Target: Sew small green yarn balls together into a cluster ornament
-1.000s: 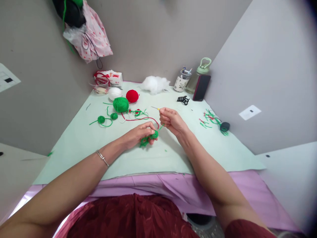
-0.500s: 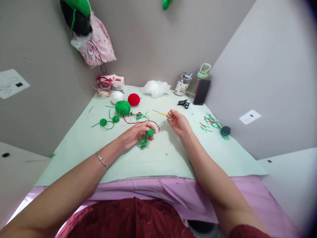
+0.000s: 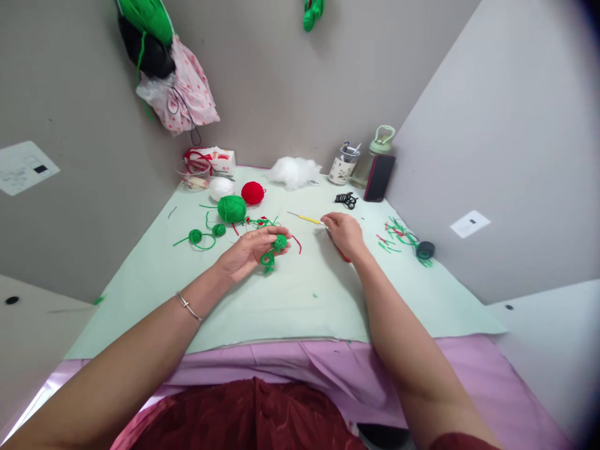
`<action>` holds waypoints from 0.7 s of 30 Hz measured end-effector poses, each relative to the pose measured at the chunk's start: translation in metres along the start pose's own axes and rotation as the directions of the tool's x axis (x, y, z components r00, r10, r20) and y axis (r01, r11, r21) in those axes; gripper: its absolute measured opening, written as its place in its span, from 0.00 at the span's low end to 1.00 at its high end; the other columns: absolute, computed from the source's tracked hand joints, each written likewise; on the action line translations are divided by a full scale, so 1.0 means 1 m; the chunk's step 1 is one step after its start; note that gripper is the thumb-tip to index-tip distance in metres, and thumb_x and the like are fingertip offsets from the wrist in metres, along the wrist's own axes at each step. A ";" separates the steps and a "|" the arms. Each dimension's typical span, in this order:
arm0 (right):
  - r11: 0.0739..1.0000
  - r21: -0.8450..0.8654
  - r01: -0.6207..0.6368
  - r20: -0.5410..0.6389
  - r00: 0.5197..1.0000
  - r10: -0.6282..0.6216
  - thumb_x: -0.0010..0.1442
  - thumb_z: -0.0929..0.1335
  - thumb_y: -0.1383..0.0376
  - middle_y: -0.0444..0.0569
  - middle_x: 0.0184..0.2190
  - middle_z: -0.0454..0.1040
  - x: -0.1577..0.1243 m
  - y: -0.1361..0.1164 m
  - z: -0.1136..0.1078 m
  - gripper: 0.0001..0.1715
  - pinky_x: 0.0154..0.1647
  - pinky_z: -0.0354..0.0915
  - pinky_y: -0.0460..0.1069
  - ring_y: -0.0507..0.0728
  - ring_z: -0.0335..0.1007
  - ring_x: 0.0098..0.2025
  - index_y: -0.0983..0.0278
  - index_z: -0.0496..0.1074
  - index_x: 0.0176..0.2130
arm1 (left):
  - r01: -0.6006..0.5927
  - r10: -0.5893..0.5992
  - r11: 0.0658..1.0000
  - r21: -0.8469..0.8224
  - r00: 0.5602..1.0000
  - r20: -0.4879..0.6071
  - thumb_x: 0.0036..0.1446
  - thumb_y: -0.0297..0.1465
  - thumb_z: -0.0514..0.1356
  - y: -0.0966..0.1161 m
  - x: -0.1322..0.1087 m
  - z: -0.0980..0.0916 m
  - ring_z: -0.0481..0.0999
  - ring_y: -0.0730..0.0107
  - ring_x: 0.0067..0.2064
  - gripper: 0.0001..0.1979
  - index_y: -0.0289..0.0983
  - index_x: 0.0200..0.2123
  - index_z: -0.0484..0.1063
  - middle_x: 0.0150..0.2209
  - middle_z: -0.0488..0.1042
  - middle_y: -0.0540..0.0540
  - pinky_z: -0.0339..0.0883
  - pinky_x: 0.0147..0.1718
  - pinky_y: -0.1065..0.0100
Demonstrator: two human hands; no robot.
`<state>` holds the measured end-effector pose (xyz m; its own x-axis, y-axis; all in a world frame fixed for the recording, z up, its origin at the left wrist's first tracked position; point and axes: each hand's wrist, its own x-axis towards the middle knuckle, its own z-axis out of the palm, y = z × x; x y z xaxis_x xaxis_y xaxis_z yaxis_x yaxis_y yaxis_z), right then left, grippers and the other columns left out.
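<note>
My left hand (image 3: 255, 249) is closed around a small round green crocheted piece (image 3: 280, 242), pinched between thumb and fingers. A curled green strand (image 3: 267, 260) hangs below it. To the right, my right hand (image 3: 345, 232) is closed on a slim tool with an orange-red handle (image 3: 344, 255); most of it is hidden under the palm, so its kind is not clear. Just left of those fingertips, a yellow-handled crochet hook (image 3: 308, 219) lies on the table. A red yarn strand (image 3: 297, 244) runs behind my left hand.
Green (image 3: 232, 209), red (image 3: 252, 193) and white yarn balls (image 3: 222, 188) sit at the back left. White stuffing (image 3: 294, 173), a pen cup (image 3: 344, 167), a bottle (image 3: 382, 140), a phone (image 3: 379, 178) and a black claw clip (image 3: 345, 200) stand or lie behind. Yarn scraps (image 3: 396, 234) and black tape (image 3: 425, 250) lie right.
My right hand has let go of the green yarn end it held taut and now grips the orange-red-handled tool. My left hand still holds the crocheted piece, slightly higher in view.
</note>
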<state>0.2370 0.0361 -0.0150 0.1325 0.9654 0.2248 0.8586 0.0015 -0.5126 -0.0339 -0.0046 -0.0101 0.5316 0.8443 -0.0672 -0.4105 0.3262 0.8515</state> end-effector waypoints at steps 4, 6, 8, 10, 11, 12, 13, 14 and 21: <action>0.966 -0.256 -0.044 0.115 0.990 0.076 0.60 0.68 0.55 0.53 0.43 0.81 -0.003 0.006 -0.023 0.17 0.41 0.60 0.52 0.63 0.74 0.44 0.59 0.77 0.46 | -0.022 0.022 0.999 0.029 1.000 -0.013 0.54 0.28 0.68 -0.002 0.002 -0.004 0.80 0.68 0.45 0.15 0.35 0.47 0.79 0.52 0.78 0.40 0.71 0.50 0.67; 0.935 -0.354 -0.025 0.230 0.967 0.113 0.56 0.71 0.53 0.53 0.44 0.80 -0.006 0.007 -0.028 0.23 0.39 0.61 0.52 0.63 0.73 0.45 0.59 0.76 0.49 | -0.048 0.050 0.996 0.069 0.999 -0.020 0.54 0.29 0.68 -0.003 0.003 -0.006 0.78 0.67 0.48 0.17 0.37 0.49 0.79 0.55 0.76 0.41 0.70 0.51 0.66; 0.905 -0.425 0.008 0.288 0.949 0.127 0.56 0.71 0.57 0.53 0.45 0.80 -0.007 0.007 -0.030 0.22 0.40 0.61 0.51 0.63 0.73 0.46 0.59 0.76 0.50 | -0.083 0.086 0.988 0.127 0.996 -0.021 0.53 0.29 0.69 -0.004 0.003 -0.009 0.76 0.65 0.52 0.20 0.39 0.51 0.78 0.57 0.75 0.42 0.70 0.52 0.65; 0.880 -0.474 0.014 0.285 0.949 0.138 0.58 0.69 0.62 0.55 0.45 0.80 -0.008 0.007 -0.030 0.18 0.41 0.62 0.51 0.63 0.74 0.47 0.61 0.77 0.48 | -0.125 0.132 0.972 0.198 0.991 -0.025 0.53 0.30 0.69 -0.006 0.004 -0.010 0.74 0.63 0.55 0.21 0.41 0.52 0.77 0.57 0.75 0.42 0.68 0.53 0.64; 0.870 -0.493 0.003 0.268 0.952 0.148 0.58 0.67 0.65 0.56 0.44 0.80 -0.008 0.007 -0.030 0.17 0.41 0.62 0.51 0.63 0.74 0.47 0.62 0.78 0.47 | -0.146 0.156 0.961 0.236 0.987 -0.026 0.53 0.30 0.69 -0.007 0.004 -0.010 0.74 0.62 0.56 0.21 0.41 0.52 0.77 0.58 0.75 0.42 0.68 0.54 0.63; 0.864 -0.503 -0.017 0.239 0.958 0.158 0.58 0.66 0.66 0.57 0.43 0.80 -0.007 0.007 -0.031 0.17 0.42 0.62 0.51 0.63 0.74 0.46 0.63 0.78 0.46 | -0.166 0.180 0.948 0.271 0.983 -0.027 0.52 0.30 0.69 -0.008 0.004 -0.010 0.73 0.61 0.56 0.22 0.41 0.52 0.77 0.58 0.75 0.42 0.67 0.54 0.62; 0.868 -0.494 -0.042 0.195 0.968 0.158 0.58 0.66 0.67 0.58 0.43 0.80 -0.006 0.007 -0.032 0.17 0.42 0.63 0.52 0.64 0.75 0.46 0.63 0.78 0.45 | -0.186 0.203 0.935 0.302 0.979 -0.025 0.52 0.30 0.69 -0.009 0.005 -0.010 0.73 0.60 0.57 0.22 0.41 0.52 0.77 0.58 0.74 0.42 0.67 0.54 0.61; 0.887 -0.456 -0.066 0.142 0.979 0.146 0.59 0.65 0.68 0.59 0.42 0.80 -0.006 0.006 -0.033 0.17 0.43 0.63 0.52 0.63 0.75 0.46 0.64 0.79 0.45 | -0.206 0.225 0.923 0.326 0.974 -0.021 0.52 0.30 0.69 -0.010 0.005 -0.010 0.73 0.59 0.57 0.22 0.42 0.53 0.77 0.59 0.74 0.42 0.67 0.54 0.60; 0.883 0.470 -0.017 0.201 0.975 -0.089 0.64 0.62 0.60 0.47 0.29 0.71 -0.019 -0.025 -0.040 0.21 0.25 0.58 0.45 0.50 0.60 0.23 0.68 0.73 0.50 | -0.255 0.278 0.889 0.381 0.960 -0.007 0.52 0.29 0.68 -0.014 0.005 -0.008 0.72 0.57 0.58 0.23 0.43 0.53 0.76 0.60 0.73 0.42 0.67 0.55 0.57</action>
<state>0.2324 0.0071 0.0268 -0.0465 0.9941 0.0979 0.5233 0.1077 -0.8453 -0.0315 -0.0020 -0.0263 0.3914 0.9046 0.1689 -0.2181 -0.0872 0.9720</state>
